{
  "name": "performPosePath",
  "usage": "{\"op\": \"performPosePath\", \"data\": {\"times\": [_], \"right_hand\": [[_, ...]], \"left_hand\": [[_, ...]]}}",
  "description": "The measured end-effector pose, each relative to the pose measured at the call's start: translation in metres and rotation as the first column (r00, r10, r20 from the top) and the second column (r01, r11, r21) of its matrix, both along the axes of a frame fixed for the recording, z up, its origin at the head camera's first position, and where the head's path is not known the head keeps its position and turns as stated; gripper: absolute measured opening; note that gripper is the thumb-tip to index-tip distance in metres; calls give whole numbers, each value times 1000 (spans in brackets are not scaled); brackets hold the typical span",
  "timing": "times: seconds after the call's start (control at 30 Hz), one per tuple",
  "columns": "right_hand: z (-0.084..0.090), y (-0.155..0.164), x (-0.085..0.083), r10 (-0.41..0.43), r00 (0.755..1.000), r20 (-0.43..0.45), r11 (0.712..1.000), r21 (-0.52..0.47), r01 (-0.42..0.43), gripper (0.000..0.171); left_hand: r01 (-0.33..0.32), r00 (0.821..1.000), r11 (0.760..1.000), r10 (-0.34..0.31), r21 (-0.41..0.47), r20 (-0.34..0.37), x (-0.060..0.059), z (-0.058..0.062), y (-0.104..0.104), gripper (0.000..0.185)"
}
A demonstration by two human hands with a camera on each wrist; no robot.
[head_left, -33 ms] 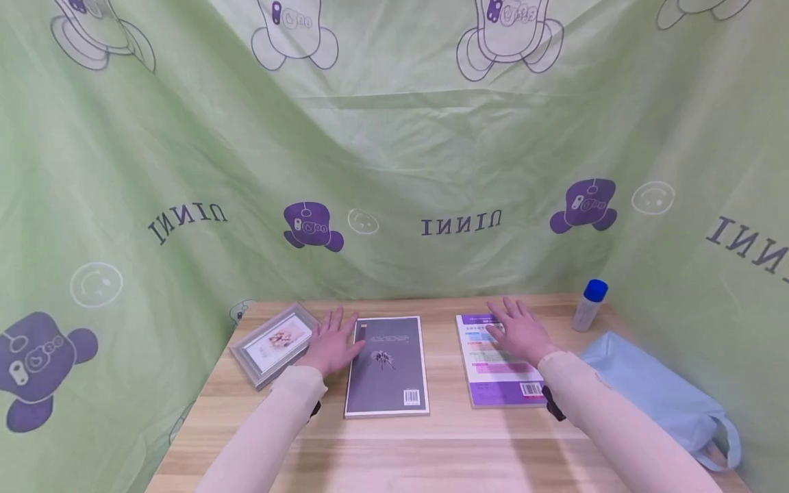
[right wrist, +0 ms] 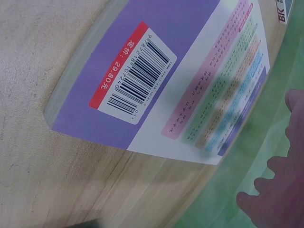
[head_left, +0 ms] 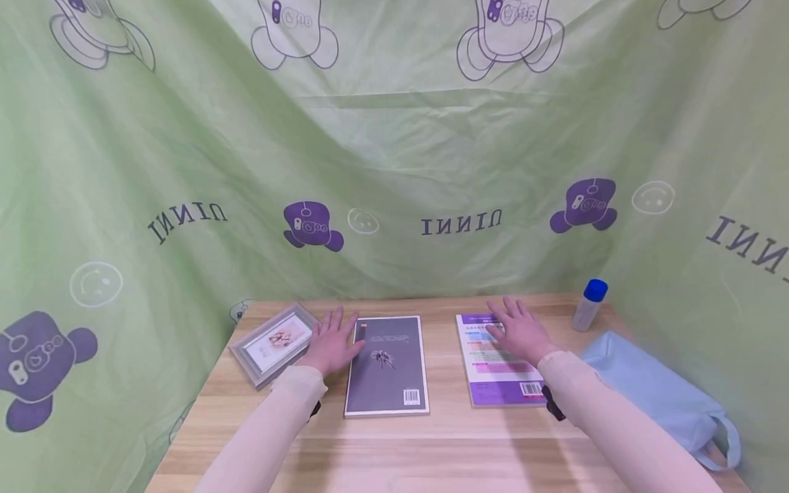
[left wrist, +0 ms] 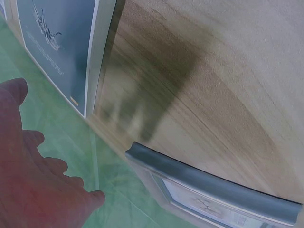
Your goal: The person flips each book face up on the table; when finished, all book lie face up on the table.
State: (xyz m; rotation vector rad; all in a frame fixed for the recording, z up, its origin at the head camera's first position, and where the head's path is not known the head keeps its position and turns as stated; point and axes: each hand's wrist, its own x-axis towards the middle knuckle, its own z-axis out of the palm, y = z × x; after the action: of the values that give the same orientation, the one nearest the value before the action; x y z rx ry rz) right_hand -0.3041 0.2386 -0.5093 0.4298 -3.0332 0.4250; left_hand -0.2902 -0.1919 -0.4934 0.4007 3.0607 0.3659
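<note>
In the head view my left hand [head_left: 333,346] is held with fingers spread, between a silver-grey picture frame [head_left: 277,344] and a grey book with white edges [head_left: 387,370]. Its shadow falls on the wood apart from it in the left wrist view, so the hand is raised above the table. My right hand [head_left: 520,332], fingers also spread, is over the upper right of a purple and white book [head_left: 499,394] and hides part of it. That book's barcode [right wrist: 137,76] faces up in the right wrist view. Neither hand holds anything.
A bottle with a blue cap [head_left: 590,305] stands at the back right of the wooden table [head_left: 444,452]. Below it lies a light blue pouch [head_left: 653,397] with a loop handle, partly behind the right forearm. A green printed curtain [head_left: 394,150] hangs behind and beside the table.
</note>
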Motion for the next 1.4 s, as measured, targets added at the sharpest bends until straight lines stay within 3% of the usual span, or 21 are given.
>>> {"op": "performPosePath", "data": {"times": [0.47,0.93,1.17,1.4], "right_hand": [[2,-1,2,13,1000,-20,1000,-2,-13,64],[18,-23,5,58,998,-12,998,23,-58,63],[14,-39,-2,84,996,-32,996,-2,-84,62],[8,-63,-8,123,992,-28,992,5,-122,62]], "left_hand": [[5,1000,1000,-5,3,-11,0,-3,-1,75],[31,999,999,-31,21,-23,4,-6,-8,75],[58,998,998,-58,9,-36,11,-3,-7,74],[92,994,996,-93,-22,-61,19,-10,-10,73]]}}
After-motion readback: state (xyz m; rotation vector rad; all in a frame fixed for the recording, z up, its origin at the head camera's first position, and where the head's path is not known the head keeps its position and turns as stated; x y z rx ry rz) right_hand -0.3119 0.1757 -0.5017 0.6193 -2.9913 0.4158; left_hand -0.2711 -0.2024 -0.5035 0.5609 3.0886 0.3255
